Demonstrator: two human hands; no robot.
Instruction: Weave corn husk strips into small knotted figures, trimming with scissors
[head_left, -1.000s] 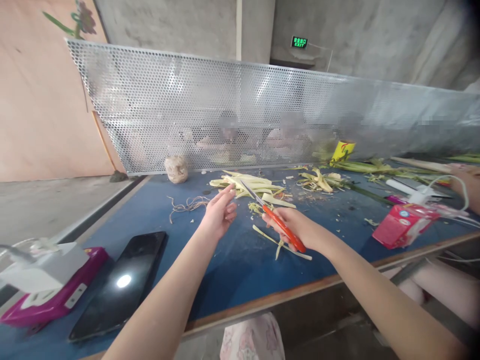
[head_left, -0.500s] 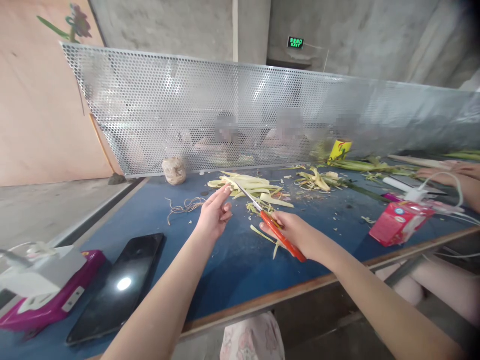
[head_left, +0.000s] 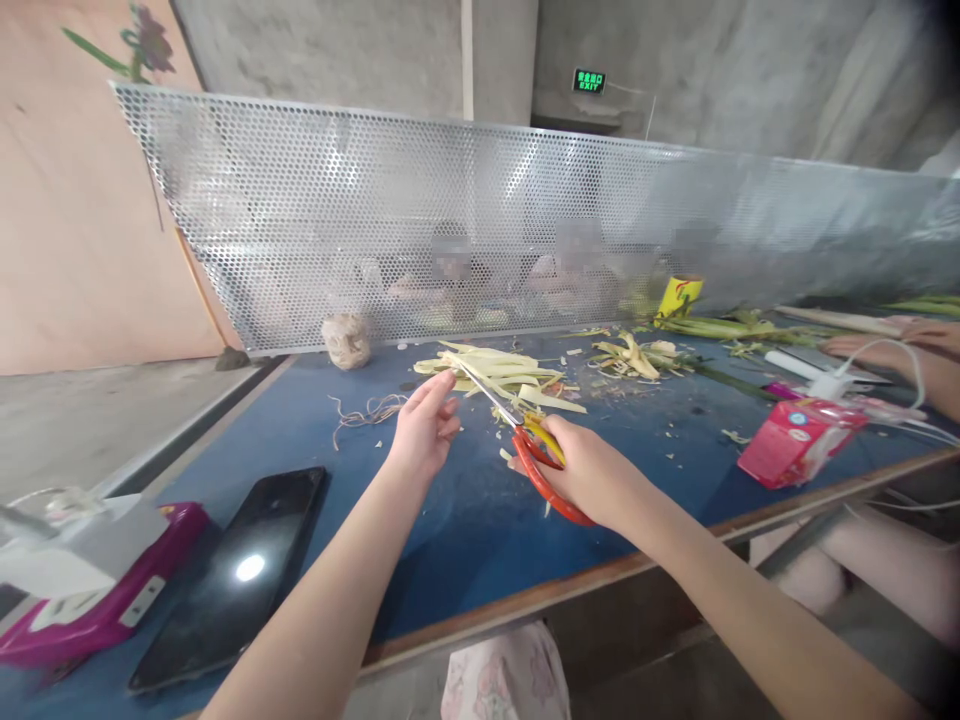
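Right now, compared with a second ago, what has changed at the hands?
In the right hand, the scissors have shifted: the handles show orange and yellow loops instead of a narrow orange edge; whether turned or opened is unclear. They now cover most of the pale strip. Nothing visibly let go. Left hand, husk pile and phone stayed put.

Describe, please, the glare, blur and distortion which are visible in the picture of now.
In the head view: round white glare on the phone; patchy shine on the mesh; heads behind it pixelated; top right corner dark; both forearms appearing stretched toward the lower edge, like wide-angle distortion; scissors in the right hand fairly clear.
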